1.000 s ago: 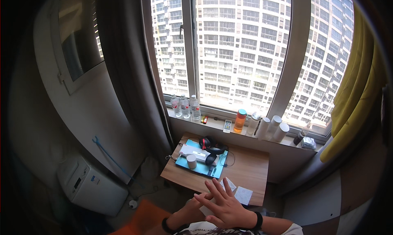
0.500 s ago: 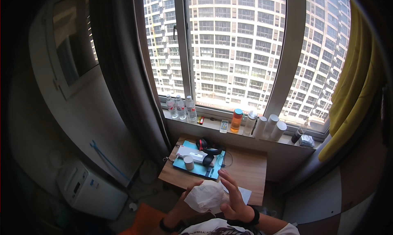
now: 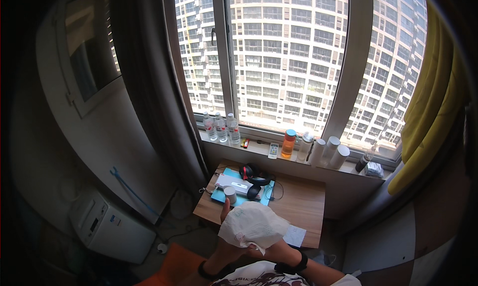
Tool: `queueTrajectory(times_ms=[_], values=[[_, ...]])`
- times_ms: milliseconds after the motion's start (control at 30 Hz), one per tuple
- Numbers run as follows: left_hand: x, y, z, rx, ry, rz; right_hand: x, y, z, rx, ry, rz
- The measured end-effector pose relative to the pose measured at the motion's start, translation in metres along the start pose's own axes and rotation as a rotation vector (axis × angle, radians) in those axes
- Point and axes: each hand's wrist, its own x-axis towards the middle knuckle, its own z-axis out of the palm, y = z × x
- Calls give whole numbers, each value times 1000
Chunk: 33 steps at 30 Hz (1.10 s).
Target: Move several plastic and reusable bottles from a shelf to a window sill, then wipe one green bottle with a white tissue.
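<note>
A white paper tissue (image 3: 254,223) with faint printed marks is spread out in front of my body, its lower edge bunched. My left hand (image 3: 230,247) holds it from beneath on the left, with the thumb up beside its left edge. My right hand (image 3: 279,249) is closed at the tissue's lower right side, its fingers largely covered by the paper. Whether anything lies under the tissue is hidden. Just beyond stands a small white cylinder (image 3: 229,194).
A wooden desk (image 3: 303,196) bears headphones (image 3: 254,179), a blue folder (image 3: 226,174), a white box (image 3: 238,185) and a paper sheet (image 3: 296,236). Bottles and white cylinders (image 3: 339,157) line the windowsill. A white appliance (image 3: 114,233) stands on the left.
The tissue has gone from a rounded bundle to a wider spread sheet. My right hand, earlier raised with fingers apart on the right, has dropped below the paper.
</note>
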Motion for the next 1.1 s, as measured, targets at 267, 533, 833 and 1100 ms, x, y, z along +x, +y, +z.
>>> queueTrajectory(times_ms=[267,533,833,1100], values=[[-5,2,-12,301,-32,76,6,1,-15,43,45,-9],[-1,63,-75,418,196,-138,4,18,-14,-65,2,-76],[37,75,-25,885,-602,297,-6,33,0,-337,-138,-211],[38,75,-22,648,-823,467,-28,41,-12,-143,-269,-74]])
